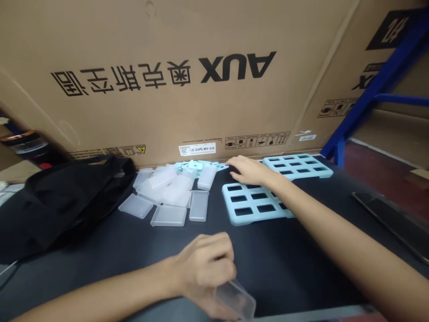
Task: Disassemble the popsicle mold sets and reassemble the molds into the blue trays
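Brown corrugated cardboard box (208, 67) fills my view behind the black desk (284, 264), printed "AUX" upside down beside Chinese characters, with a small white label (197, 149) whose print I cannot read. My left hand (208, 268) has its fingers closed around a clear frosted plastic case (236, 300) at the desk's near edge. My right hand (250, 171) lies flat, fingers spread, on a pale blue plastic grid tray (256, 203), beside a pile of clear plastic cases (169, 190).

backdrop: cardboard box (187, 76) | blue rack (375, 85) right | floor (385, 165) dark red
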A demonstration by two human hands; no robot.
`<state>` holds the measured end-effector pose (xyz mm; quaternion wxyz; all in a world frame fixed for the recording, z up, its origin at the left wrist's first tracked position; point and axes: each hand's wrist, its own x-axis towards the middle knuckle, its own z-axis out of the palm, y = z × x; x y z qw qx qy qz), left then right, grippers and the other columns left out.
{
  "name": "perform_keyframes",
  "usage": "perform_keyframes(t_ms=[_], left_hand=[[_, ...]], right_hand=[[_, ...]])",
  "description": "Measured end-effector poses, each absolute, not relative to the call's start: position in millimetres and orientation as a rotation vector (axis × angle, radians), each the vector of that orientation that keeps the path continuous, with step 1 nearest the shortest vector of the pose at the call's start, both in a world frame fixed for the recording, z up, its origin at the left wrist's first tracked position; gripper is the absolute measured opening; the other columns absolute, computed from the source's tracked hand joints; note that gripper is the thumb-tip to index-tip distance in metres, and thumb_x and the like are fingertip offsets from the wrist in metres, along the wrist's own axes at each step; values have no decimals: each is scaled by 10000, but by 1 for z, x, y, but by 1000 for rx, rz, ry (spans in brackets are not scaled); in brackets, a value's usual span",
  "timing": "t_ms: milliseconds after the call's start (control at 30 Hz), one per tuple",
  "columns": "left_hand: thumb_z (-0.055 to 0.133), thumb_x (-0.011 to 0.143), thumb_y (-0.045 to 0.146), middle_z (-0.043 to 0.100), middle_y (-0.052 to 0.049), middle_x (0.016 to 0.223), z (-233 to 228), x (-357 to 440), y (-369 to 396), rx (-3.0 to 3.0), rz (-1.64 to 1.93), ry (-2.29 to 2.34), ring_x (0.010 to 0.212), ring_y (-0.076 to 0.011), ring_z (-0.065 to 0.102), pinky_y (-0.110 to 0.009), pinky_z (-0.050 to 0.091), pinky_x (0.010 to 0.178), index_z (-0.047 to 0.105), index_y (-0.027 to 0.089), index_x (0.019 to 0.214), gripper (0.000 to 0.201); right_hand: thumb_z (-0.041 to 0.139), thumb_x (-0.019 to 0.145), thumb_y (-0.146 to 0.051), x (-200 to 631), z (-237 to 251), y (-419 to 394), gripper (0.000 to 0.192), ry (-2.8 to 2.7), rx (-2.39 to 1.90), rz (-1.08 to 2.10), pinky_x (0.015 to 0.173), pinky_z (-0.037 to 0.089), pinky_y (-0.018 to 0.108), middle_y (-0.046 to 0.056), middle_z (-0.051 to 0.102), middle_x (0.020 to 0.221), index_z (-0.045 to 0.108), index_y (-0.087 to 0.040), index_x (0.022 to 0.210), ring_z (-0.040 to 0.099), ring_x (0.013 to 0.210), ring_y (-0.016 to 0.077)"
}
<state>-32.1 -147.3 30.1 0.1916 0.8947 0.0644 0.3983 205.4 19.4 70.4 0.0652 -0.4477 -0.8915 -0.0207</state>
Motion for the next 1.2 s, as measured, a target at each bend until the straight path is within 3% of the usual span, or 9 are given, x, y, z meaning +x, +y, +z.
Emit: perform_keyframes(t_ms=[67,200,300,467,633,700,767,933,1200], left_hand=[[650,844,349,507,-37,730,24,-31,-145,2341,1058,168,680,-164,593,-290,474,553,297,228,690,404],[585,930,283,647,-159,1127,20,-43,-142,2009,870,136,1044,-220,682,-312,571,790,279,235,817,330],[675,891,369,678,-120,1110,14,-51,-142,1893,788,114,939,-173,684,-252,553,725,284,256,952,411],[665,872,381,634,-26,802,19,-48,-141,1867,724,226,566,-90,544,-178,401,498,441,215,1124,376],[805,739,483,598,-25,807,41,-46,-134,1727,557,286,620,-115,523,-213,412,552,579,180,1143,552],[836,695,519,575,-29,873,43,-48,-130,1601,499,293,694,-126,505,-231,412,614,575,193,1182,641],[814,709,556,537,-32,924,39,-50,-127,1456,502,275,758,-134,473,-252,396,684,550,201,1230,683],[556,816,789,482,-39,931,20,-44,-125,1264,669,151,732,-122,412,-273,340,706,488,164,1275,778],[459,784,875,462,-17,849,23,-40,-125,1366,745,187,665,-107,410,-274,386,630,451,150,1122,801]], right_hand=[[527,914,-185,196,69,36,379,-2802,-1360,-106,881,478,366,135,675,1237,615,-154,1281,602,1152,281],[535,913,-186,196,64,54,282,-2852,-1394,-147,813,482,385,150,689,1127,683,-156,1151,643,1022,293],[538,934,-248,203,62,62,238,-2883,-1369,-152,822,480,375,140,681,1100,702,-166,1087,635,1021,285],[562,916,-255,208,57,65,196,-2858,-1418,-122,778,473,354,150,686,1050,694,-148,1014,662,931,271],[527,876,-154,211,68,42,291,-2670,-1578,-128,746,472,361,145,726,970,646,-133,1141,688,870,282],[505,929,-226,210,84,20,249,-2526,-1513,44,770,490,336,109,736,980,644,-158,1124,690,884,242],[536,956,-376,205,102,-9,245,-2245,-1301,484,738,504,307,83,740,958,651,-173,1034,687,862,210],[625,943,-429,178,128,-74,280,-2249,-805,1194,648,467,265,29,691,801,697,-159,961,614,707,138],[668,942,-348,153,105,-92,239,-2449,-581,1135,758,470,278,44,566,901,782,-246,1126,544,889,152]])
